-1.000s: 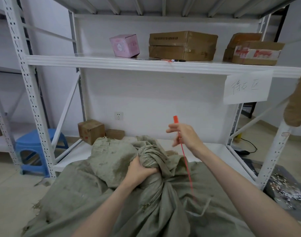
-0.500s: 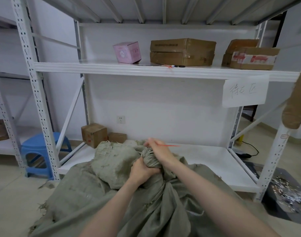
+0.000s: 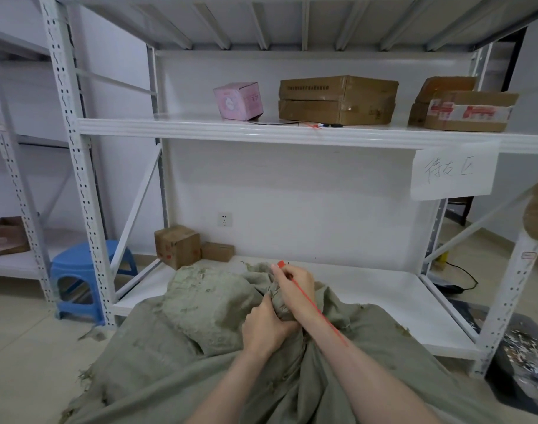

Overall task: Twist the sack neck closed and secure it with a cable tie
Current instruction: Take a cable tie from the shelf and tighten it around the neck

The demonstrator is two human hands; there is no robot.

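Observation:
A large grey-green woven sack [image 3: 175, 356] fills the lower middle of the view, its neck [image 3: 278, 304] gathered and twisted into a bunch. My left hand [image 3: 264, 328] is clenched around that neck from below. My right hand [image 3: 295, 289] sits just above it against the top of the bunch and pinches a thin red cable tie [image 3: 315, 310]. The tie's head sticks up past my fingers, and its tail runs down along my right forearm. I cannot tell whether the tie goes around the neck.
A white metal rack stands right behind the sack, with a low shelf [image 3: 384, 295] and a chest-high shelf [image 3: 200, 130] holding a pink box [image 3: 238, 101] and cardboard boxes [image 3: 338, 101]. A blue stool [image 3: 78, 280] stands at the left. Small cartons [image 3: 177, 246] sit behind the sack.
My right hand came down from holding the tie in the air to the top of the twisted neck. The tie's tail swung from pointing right to lying along my forearm. My left hand kept its grip.

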